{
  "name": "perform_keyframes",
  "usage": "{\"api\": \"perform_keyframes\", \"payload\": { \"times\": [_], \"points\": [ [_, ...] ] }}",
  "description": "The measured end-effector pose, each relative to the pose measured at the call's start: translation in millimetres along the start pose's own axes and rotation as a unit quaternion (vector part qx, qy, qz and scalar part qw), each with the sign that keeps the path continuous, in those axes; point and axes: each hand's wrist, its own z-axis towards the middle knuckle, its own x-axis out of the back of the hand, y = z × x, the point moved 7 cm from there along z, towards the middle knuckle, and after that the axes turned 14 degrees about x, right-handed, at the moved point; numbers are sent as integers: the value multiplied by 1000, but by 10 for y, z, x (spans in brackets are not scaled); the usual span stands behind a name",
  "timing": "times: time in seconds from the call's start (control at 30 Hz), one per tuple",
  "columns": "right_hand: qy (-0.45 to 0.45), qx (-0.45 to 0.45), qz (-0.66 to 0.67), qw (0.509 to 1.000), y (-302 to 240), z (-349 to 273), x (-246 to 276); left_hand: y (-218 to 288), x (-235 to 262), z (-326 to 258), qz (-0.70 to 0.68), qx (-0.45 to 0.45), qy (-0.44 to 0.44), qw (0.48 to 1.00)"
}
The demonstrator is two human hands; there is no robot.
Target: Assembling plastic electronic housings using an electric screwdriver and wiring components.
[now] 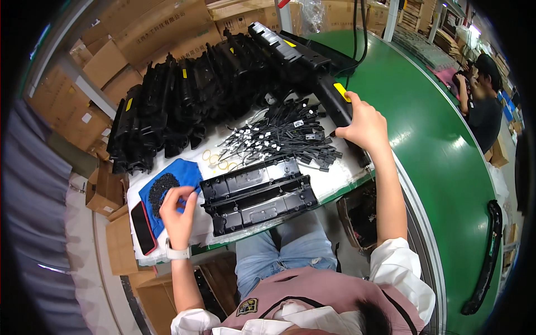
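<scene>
My right hand [365, 124] grips a long black plastic casing [333, 106] with a yellow label, its thumb on the near side and its fingers over the top. On the left, my left hand [177, 213] is over a blue cloth [190, 172], beside a pile of small black screws [163, 188]. Thumb and forefinger come together there; anything between them is too small to make out. Two open black casing halves [262, 207] lie side by side in front of me, hollow sides up. Behind them spreads a heap of black cables [290, 134] with white connectors.
Many black casings [184, 100] are stacked across the back of the table. A phone [143, 228] lies at the left edge, and several yellow rings [215, 159] near the cables. Right of me is a green surface [430, 145] bearing a curved black part [484, 257]. Another person [483, 106] sits beyond.
</scene>
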Motion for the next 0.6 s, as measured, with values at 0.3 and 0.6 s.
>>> {"api": "perform_keyframes", "payload": {
  "times": [0.3,0.6],
  "points": [
    [-12,71,35,997,445,-279,237,1277,-1555,617,-258,80,-333,903],
    [-39,68,220,972,1183,-600,360,1972,-1776,862,-83,-150,-49,984]
  ]
}}
